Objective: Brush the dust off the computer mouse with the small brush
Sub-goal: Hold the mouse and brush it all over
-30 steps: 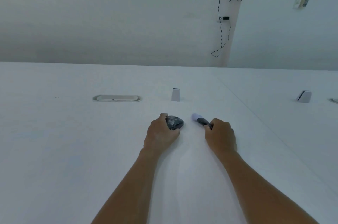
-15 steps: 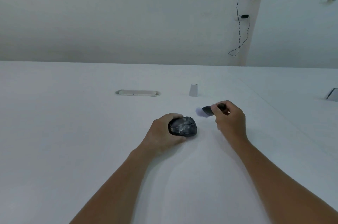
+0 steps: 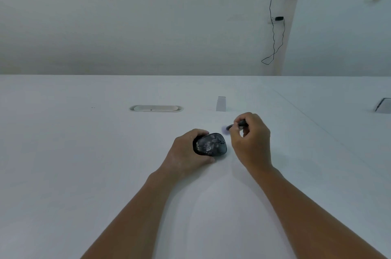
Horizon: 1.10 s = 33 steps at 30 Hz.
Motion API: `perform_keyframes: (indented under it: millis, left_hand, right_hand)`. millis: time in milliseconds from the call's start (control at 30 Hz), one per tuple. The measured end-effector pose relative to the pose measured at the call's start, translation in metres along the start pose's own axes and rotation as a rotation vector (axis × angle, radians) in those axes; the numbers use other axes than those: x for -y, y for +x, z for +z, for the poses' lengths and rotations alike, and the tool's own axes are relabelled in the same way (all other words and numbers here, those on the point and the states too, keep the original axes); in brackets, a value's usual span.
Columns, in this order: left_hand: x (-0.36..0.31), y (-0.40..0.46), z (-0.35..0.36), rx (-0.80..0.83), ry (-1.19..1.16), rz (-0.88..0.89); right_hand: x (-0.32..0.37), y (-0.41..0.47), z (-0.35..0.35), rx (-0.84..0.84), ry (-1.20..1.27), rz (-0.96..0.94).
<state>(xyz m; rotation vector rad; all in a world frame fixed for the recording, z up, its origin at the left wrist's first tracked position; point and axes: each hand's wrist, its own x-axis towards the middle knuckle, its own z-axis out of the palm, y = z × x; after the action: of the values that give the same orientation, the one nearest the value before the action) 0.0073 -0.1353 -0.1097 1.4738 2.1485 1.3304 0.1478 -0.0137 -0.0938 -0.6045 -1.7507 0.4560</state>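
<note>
A: Start with the big picture. What carries everything?

B: A wide white surface [image 3: 84,174], nearly bare. Far back there is a cable slot cover [image 3: 156,108] and a small white wedge [image 3: 221,104], both well clear of the work.

A: And the hands?

B: The left hand [image 3: 186,153] wraps the rear and near side of the computer mouse [image 3: 210,144], its grip closed around the body and pinning the mouse down on the surface. The right hand [image 3: 251,140] is just beside the mouse on its right, with its grip pinched shut on the dark handle of the small brush [image 3: 234,125].

A: Where do the bristles point?

B: Leftward. The pale tuft sits just beyond the front of the mouse and seems to be apart from it, though it is blurred, so I cannot be sure of the gap.

A: So the sweeping is not underway?

B: I judge that it is about to begin. The mouse top looks mottled grey, which may be dust or only a printed pattern.

A: How should the stroke go?

B: Bring the tuft down onto the top shell and sweep lightly in one direction, away from the left hand's fingers, so that the dust leaves the mouse and does not pile against them. Keep the left hand firm, since the mouse could slide easily on so smooth a surface. Work around the scroll wheel [image 3: 221,142] with the bristle tips, where dust is likely to lodge.
</note>
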Motion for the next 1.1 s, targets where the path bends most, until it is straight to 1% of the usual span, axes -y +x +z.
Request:
perform_keyframes:
  millis: [67, 167, 200, 233, 300, 333, 400, 433, 533, 567, 600, 667, 700, 767, 833, 900, 933, 1033, 1067, 1100]
  left_hand:
    - [-0.001, -0.001, 0.001, -0.001, -0.006, -0.002]
    - [-0.005, -0.003, 0.001, -0.008, -0.028, -0.005]
    - [-0.008, -0.004, 0.001, -0.006, -0.041, 0.002]
    - [-0.009, -0.005, 0.001, -0.004, -0.047, 0.018]
    - [-0.009, -0.005, 0.001, -0.002, -0.028, 0.041]
    - [-0.008, -0.005, 0.001, -0.004, -0.034, 0.039]
    - [-0.002, -0.002, 0.002, -0.007, -0.05, 0.019]
    - [-0.001, -0.001, 0.002, -0.001, -0.042, 0.009]
    - [0.0, 0.002, 0.003, 0.019, -0.043, 0.008]
    - [0.0, 0.002, 0.003, 0.02, -0.043, 0.01]
    - [-0.001, 0.002, 0.003, 0.02, -0.038, 0.012]
    - [-0.004, 0.0, 0.003, 0.015, -0.028, 0.028]
    - [-0.004, 0.0, 0.004, 0.004, -0.025, 0.037]
    - [-0.007, -0.002, 0.006, -0.009, -0.028, 0.057]
    - [-0.011, -0.003, 0.007, 0.004, 0.018, 0.064]
    - [-0.011, -0.002, 0.008, -0.007, 0.007, 0.087]
    - [-0.01, -0.002, 0.007, -0.003, -0.012, 0.074]
    - [-0.007, -0.001, 0.007, 0.017, -0.021, 0.06]
    - [-0.006, 0.0, 0.007, 0.022, -0.018, 0.065]
    - [-0.007, 0.001, 0.007, 0.019, -0.016, 0.068]
  right_hand:
    - [-0.002, 0.001, -0.002, -0.016, 0.002, 0.01]
    - [0.012, -0.006, 0.001, 0.166, 0.102, -0.052]
    - [0.02, -0.007, 0.002, 0.193, 0.133, -0.088]
    - [0.026, -0.007, 0.003, 0.179, 0.175, -0.103]
    - [0.033, -0.003, 0.006, 0.12, 0.254, -0.057]
    - [0.031, -0.001, 0.007, 0.114, 0.256, -0.029]
    - [0.022, -0.001, 0.009, 0.115, 0.182, -0.008]
    - [0.016, 0.0, 0.008, 0.075, 0.145, 0.005]
    - [0.004, 0.007, -0.001, -0.143, 0.088, 0.03]
    - [0.002, 0.009, -0.002, -0.153, 0.077, 0.015]
    - [0.001, 0.008, -0.003, -0.106, 0.07, 0.005]
    - [0.004, 0.001, -0.001, 0.06, 0.087, -0.034]
    - [0.009, -0.002, 0.001, 0.11, 0.114, -0.066]
    - [0.022, -0.002, 0.006, 0.078, 0.19, -0.089]
    - [0.024, 0.0, 0.01, 0.049, 0.223, -0.049]
    - [0.017, 0.0, 0.011, 0.087, 0.169, -0.011]
    - [0.013, 0.0, 0.009, 0.078, 0.148, 0.019]
    - [0.009, 0.011, -0.004, -0.089, 0.227, 0.173]
    - [0.008, 0.013, -0.007, -0.127, 0.263, 0.204]
    - [0.009, 0.014, -0.009, -0.128, 0.281, 0.226]
